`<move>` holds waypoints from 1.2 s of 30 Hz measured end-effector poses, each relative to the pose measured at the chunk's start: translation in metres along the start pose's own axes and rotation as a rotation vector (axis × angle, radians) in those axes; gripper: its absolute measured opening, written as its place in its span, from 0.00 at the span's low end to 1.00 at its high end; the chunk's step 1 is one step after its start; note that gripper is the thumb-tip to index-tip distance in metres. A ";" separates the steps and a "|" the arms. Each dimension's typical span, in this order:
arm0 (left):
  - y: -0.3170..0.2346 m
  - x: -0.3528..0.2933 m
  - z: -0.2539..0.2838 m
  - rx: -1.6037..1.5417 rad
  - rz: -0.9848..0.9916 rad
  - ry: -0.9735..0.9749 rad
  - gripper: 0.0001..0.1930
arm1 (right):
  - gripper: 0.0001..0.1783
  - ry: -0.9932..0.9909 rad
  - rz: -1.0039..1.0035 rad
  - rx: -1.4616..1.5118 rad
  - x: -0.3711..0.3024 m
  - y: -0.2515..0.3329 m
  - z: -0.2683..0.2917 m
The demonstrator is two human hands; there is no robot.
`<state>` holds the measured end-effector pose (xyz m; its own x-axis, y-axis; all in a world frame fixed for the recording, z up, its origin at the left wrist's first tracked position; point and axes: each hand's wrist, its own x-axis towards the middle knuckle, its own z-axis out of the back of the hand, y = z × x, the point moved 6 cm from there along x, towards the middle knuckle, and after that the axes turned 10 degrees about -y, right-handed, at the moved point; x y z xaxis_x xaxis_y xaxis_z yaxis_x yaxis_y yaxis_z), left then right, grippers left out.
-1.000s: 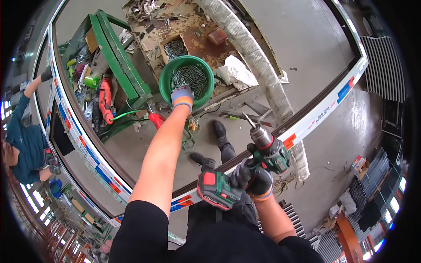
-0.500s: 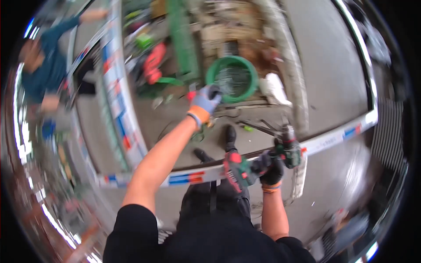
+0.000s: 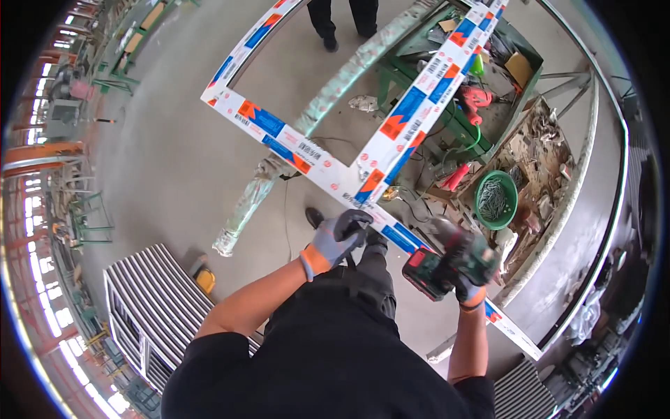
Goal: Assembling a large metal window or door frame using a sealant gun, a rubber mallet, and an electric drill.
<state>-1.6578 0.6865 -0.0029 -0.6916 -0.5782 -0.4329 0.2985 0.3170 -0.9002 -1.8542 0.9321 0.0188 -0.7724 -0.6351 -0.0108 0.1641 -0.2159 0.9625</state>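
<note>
A green and black cordless drill [image 3: 447, 267] with a red-marked battery is in my right hand [image 3: 472, 288], whose dark glove wraps its handle. My left hand [image 3: 340, 237], in a grey glove with an orange cuff, is closed, with thumb and fingers curled together. It is beside the near bar of a frame [image 3: 328, 171] covered in white, blue and orange film, close to where two bars join. Whatever those fingers hold is hidden. A green tub [image 3: 497, 200] of screws stands to the right, beyond the drill.
A wrapped support bar [image 3: 244, 209] runs under the frame. A green-edged bench [image 3: 481, 136] carries a red tool [image 3: 476, 98] and scraps. Striped profiles [image 3: 160, 300] are stacked at the lower left. Another person's legs [image 3: 342, 17] show at the far edge.
My view has swung left. My left hand has moved from beside the green tub to the frame's near bar, with its fingers curled. My right hand still holds the drill.
</note>
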 end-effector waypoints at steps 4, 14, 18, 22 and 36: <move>-0.001 -0.015 0.094 -0.126 -0.012 -0.083 0.17 | 0.10 0.244 -0.111 0.124 0.029 0.077 -0.119; -0.028 -0.032 0.246 0.149 -0.164 -0.086 0.16 | 0.16 0.688 0.390 -0.112 0.044 0.163 -0.284; -0.044 -0.043 0.267 0.223 -0.196 -0.071 0.15 | 0.19 0.772 0.528 -0.164 0.055 0.197 -0.314; -0.042 -0.040 0.266 0.253 -0.197 -0.053 0.15 | 0.23 0.843 0.121 -0.115 0.052 0.173 -0.312; -0.049 -0.016 0.224 0.503 -0.262 0.169 0.16 | 0.20 1.087 0.118 -0.107 0.078 0.098 -0.257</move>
<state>-1.5145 0.5114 0.0380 -0.8669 -0.4486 -0.2172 0.3507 -0.2394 -0.9054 -1.7410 0.6708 0.0429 0.1964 -0.9591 -0.2039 0.2944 -0.1407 0.9453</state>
